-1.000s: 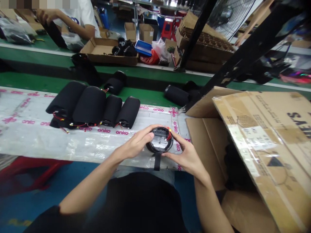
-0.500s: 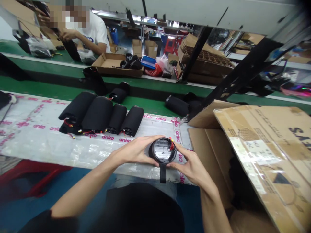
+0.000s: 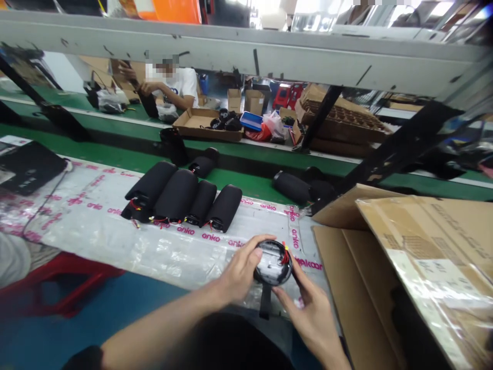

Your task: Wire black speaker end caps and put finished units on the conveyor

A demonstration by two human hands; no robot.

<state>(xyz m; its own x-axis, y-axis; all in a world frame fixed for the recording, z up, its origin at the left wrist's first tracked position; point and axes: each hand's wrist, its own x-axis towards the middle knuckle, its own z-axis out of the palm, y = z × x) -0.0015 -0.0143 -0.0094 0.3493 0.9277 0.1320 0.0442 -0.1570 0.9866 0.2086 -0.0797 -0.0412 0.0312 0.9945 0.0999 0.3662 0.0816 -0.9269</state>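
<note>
A black cylindrical speaker housing (image 3: 272,264) is held upright between my two hands above the near edge of the work surface. Its end facing me shows a pale inside, red wires with a small connector at the right, and a dark strap (image 3: 265,302) hanging toward me. My left hand (image 3: 242,270) wraps its left side, the thumb lying on the rim. From the right, my right hand (image 3: 310,303) grips it with thumb below and fingers along the far side. Several similar black cylinders (image 3: 177,195) with wire ends lie to the left on plastic sheeting printed "anko".
An open cardboard box (image 3: 423,246) stands close on the right, its flap near my right hand. Behind runs a green conveyor (image 3: 254,182) with more cylinders on it. A red stool (image 3: 73,288) is at lower left. Across the line, a person (image 3: 179,87) handles a dark item.
The view has tilted upward, so the bench sits lower and further right. My left thumb has moved from the housing's near side onto its rim; both hands still hold it.
</note>
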